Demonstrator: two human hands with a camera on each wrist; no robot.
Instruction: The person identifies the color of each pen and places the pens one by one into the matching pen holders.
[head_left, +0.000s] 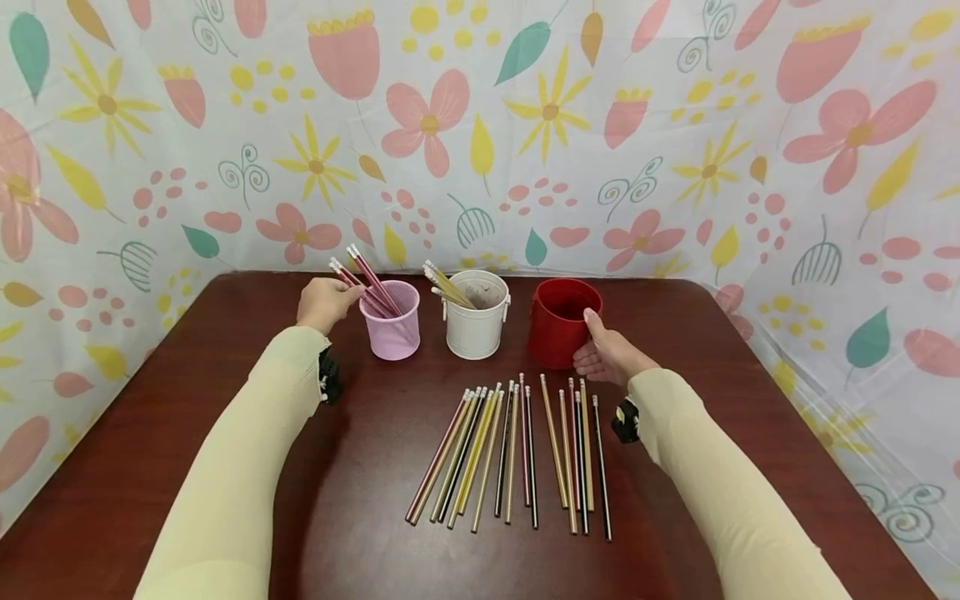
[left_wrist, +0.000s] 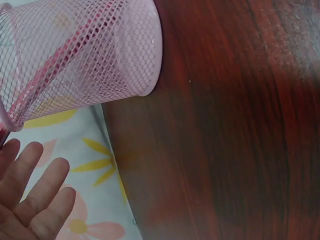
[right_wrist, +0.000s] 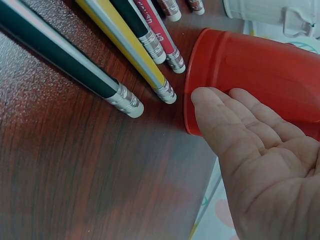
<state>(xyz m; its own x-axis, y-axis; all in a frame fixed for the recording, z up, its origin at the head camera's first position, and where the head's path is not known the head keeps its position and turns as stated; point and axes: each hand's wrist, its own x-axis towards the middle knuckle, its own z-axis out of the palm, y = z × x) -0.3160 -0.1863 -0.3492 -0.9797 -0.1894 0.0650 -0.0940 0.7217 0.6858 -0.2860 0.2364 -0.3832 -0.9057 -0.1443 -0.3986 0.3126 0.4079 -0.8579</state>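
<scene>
Closest to the person, between the two pale sleeves (head_left: 232, 475), the loose pencils (head_left: 472, 454) lie side by side on the dark desk (head_left: 360, 517) in a rough fan, red, gold, yellow and black mingled. All have their eraser ends pointing away from the person; laid like that, and spread rather than heaped, each would be easy to take singly, I'd judge. They lie nearer the body than either of the hands, well off from the left and with the right-most erasers just short of the right. Beyond them, the right hand (head_left: 611, 350) has its fingers straight and its thumb spread, laid against the side of the red cup (head_left: 553, 342) without wrapping round it; it looks to me like a steadying touch. The left hand (head_left: 326, 305) is at the outer side of the pink mesh cup (head_left: 396, 336), fingertips up by the red pencils (head_left: 371, 274) leaning there; its fingers look loosely spread, though I can't tell whether thumb and forefinger pinch one. Between the hands, touched by neither, the white cup (head_left: 474, 332) has gold pencils (head_left: 447, 287) tilted against its rim. Farthest off hangs the flowered cloth (head_left: 427, 208).
</scene>
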